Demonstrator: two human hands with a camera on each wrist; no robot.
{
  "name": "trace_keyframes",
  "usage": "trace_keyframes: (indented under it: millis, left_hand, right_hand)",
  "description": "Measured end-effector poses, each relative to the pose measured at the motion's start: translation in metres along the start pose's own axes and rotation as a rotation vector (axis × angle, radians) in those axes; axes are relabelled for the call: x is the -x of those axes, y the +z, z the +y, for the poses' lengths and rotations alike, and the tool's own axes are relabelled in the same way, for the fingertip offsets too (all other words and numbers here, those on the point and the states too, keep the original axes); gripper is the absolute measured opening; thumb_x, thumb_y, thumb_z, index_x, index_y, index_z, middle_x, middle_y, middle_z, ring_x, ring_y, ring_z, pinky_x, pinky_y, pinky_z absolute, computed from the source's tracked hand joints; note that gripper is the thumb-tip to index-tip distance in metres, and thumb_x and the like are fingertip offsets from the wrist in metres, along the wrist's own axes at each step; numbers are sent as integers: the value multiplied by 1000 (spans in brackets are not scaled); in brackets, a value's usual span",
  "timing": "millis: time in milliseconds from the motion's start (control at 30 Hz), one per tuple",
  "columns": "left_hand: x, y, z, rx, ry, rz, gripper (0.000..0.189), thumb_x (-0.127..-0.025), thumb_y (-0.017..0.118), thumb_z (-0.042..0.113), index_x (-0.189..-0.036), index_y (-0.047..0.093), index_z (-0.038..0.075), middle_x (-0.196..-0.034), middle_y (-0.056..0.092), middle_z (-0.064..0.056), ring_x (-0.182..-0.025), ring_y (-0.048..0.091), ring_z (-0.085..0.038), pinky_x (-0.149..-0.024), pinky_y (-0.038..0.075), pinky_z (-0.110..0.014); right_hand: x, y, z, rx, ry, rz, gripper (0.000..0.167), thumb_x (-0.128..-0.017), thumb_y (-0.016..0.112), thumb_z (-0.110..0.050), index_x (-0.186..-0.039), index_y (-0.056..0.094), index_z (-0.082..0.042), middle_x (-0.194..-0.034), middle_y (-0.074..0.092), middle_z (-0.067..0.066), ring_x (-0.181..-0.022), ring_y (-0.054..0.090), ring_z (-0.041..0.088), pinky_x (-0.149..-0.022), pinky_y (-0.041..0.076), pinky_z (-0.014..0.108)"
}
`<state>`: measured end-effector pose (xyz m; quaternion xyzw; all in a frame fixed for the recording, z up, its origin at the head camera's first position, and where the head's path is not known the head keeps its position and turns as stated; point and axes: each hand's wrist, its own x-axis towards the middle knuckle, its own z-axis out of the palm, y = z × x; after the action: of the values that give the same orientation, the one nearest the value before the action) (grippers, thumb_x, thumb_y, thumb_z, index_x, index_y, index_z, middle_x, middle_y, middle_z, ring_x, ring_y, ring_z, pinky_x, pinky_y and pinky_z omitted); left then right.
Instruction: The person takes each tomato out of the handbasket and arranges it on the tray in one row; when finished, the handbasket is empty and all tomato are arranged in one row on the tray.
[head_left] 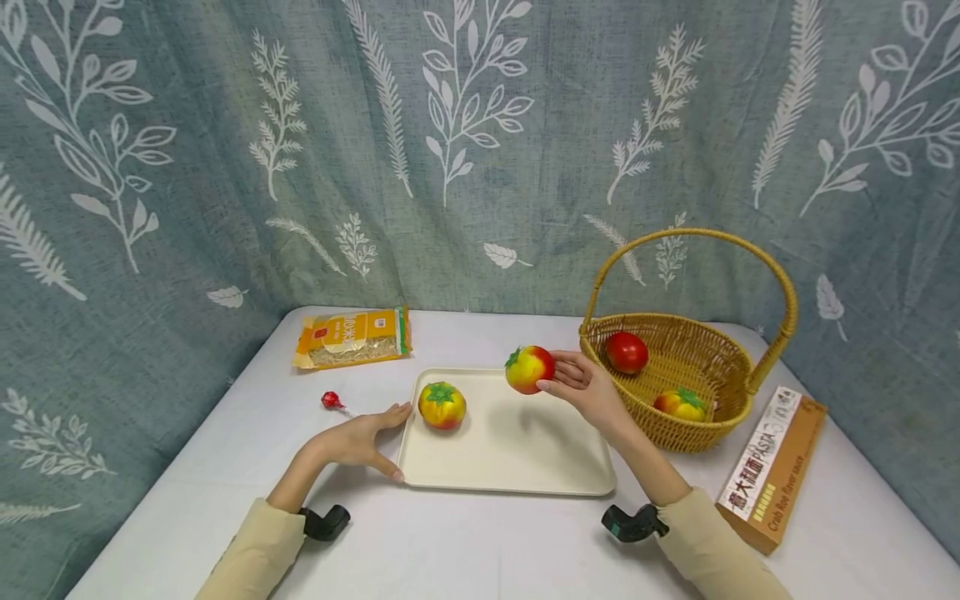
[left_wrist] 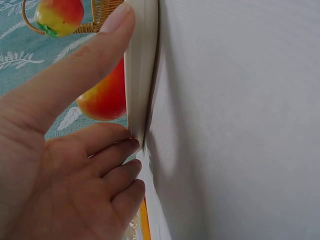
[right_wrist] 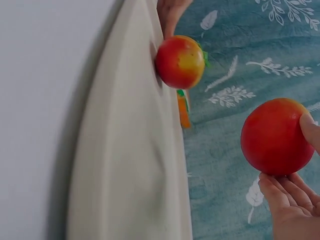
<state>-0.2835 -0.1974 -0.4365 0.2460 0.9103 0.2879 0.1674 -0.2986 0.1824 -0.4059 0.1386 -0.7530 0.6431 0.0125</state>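
Note:
A red and yellow tomato [head_left: 529, 370] with a green leafy top is pinched between the thumb and fingers of my right hand [head_left: 592, 396], in the air above the cream tray [head_left: 540, 454]. In the right wrist view the underside of this tomato [right_wrist: 276, 137] looks mostly red. Another red and yellow tomato [head_left: 442, 410] sits at the left end of the tray. My left hand [head_left: 358, 440] touches the tray's left edge, its thumb and fingers spread apart. The left wrist view has the thumb against the tray's rim [left_wrist: 141, 65], with the fingertips at the edge below.
At the right stands a wicker basket [head_left: 693, 333] with a tall handle, holding a red tomato [head_left: 627, 352] and a yellow-red one [head_left: 681, 404]. A pasta box [head_left: 772, 471] lies beside it. Back left are a yellow grain bag [head_left: 352, 337] and a red lollipop [head_left: 332, 400].

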Motion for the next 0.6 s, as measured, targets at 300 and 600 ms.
trace_keyframes:
  millis: [300, 600]
  left_hand:
    - [-1, 0, 2, 5, 4, 9, 106, -68, 88, 33, -150, 29, 1, -157, 23, -14, -144, 19, -33, -115, 19, -50]
    - [-2, 0, 0, -3, 4, 7, 106, -68, 88, 34, -150, 29, 1, -157, 23, -14, -144, 19, -32, -115, 19, -49]
  right_hand:
    - [-6, 23, 13, 19, 78, -46, 59, -80, 80, -20, -131, 54, -3, -130, 59, 17, -120, 57, 27, -91, 51, 28]
    - [-9, 36, 19, 21, 100, -62, 60, -80, 80, -19, -132, 54, -5, -131, 58, 15, -121, 55, 26, -93, 50, 29]
